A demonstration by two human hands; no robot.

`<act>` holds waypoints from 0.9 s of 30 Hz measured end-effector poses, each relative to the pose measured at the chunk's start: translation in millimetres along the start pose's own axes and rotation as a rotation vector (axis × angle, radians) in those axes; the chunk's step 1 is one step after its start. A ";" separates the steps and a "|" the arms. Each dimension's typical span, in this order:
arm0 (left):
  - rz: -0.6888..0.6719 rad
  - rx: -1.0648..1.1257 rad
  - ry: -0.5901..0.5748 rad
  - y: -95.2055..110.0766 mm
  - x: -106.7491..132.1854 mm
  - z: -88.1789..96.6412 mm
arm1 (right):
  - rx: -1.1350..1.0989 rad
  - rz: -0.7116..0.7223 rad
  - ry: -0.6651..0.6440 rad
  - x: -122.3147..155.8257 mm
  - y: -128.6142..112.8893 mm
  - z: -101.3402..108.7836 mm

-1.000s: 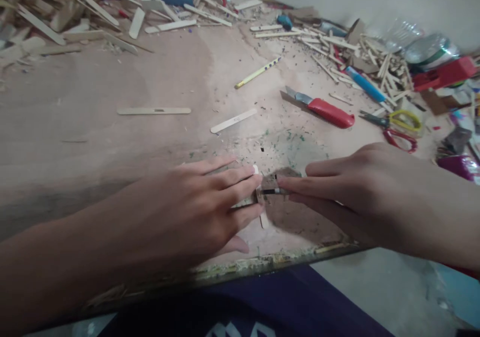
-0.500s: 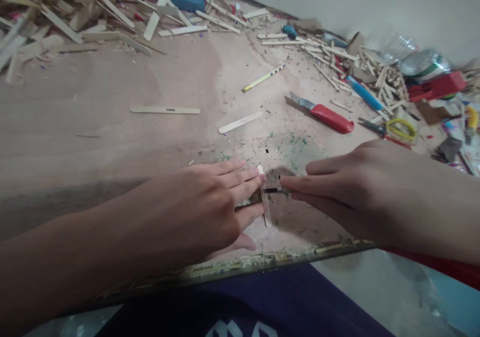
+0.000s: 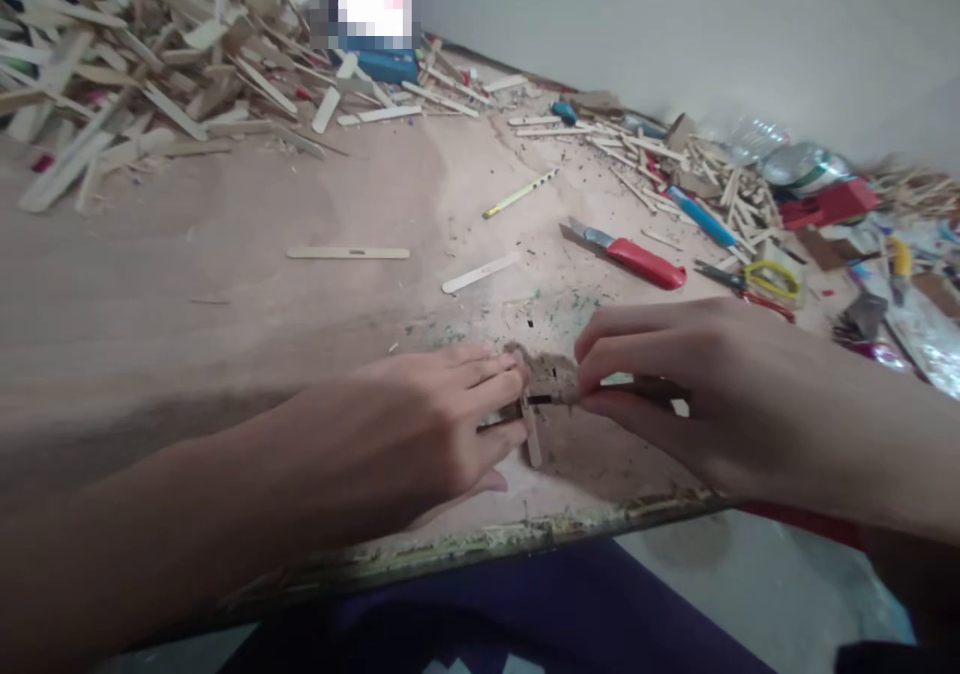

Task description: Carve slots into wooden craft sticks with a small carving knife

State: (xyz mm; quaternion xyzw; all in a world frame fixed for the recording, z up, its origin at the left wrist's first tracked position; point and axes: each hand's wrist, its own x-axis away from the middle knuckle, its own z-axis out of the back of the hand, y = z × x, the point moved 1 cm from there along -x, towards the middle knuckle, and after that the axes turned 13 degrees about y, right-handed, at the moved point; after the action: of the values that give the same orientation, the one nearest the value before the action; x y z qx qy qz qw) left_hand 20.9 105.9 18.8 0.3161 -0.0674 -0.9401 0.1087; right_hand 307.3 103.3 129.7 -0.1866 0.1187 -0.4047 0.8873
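Note:
My left hand (image 3: 420, 424) lies flat near the board's front edge, fingers stretched out and pressing on a small piece of brown cardboard and a craft stick (image 3: 532, 439) that pokes out under the fingertips. My right hand (image 3: 679, 384) is curled, its fingertips pinching the small brown cardboard piece (image 3: 551, 379) with dark slots, right beside my left fingertips. Part of the piece is hidden under both hands.
A red-handled utility knife (image 3: 634, 257) lies behind my right hand, with scissors (image 3: 757, 279) and a blue tool (image 3: 701, 216) further right. Two loose craft sticks (image 3: 349, 252) (image 3: 480, 272) and a yellow pencil (image 3: 521, 193) lie mid-board. Heaps of sticks (image 3: 150, 74) fill the far left and back right.
My right hand's fingers have curled from stretched flat into a pinch on the cardboard piece. The camera has tilted up, showing more of the stick heap. My left hand stays pressed down.

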 end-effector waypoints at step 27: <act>-0.125 -0.084 0.040 -50.0 30.5 -5.8 | -0.735 -0.302 0.608 -71.9 69.0 -35.0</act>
State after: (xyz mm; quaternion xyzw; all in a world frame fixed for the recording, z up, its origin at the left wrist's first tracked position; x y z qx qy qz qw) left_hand -7.4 146.4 -13.3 0.3334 -0.0059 -0.9406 0.0643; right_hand 294.8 191.4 72.9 -0.3754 0.4783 -0.4964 0.6196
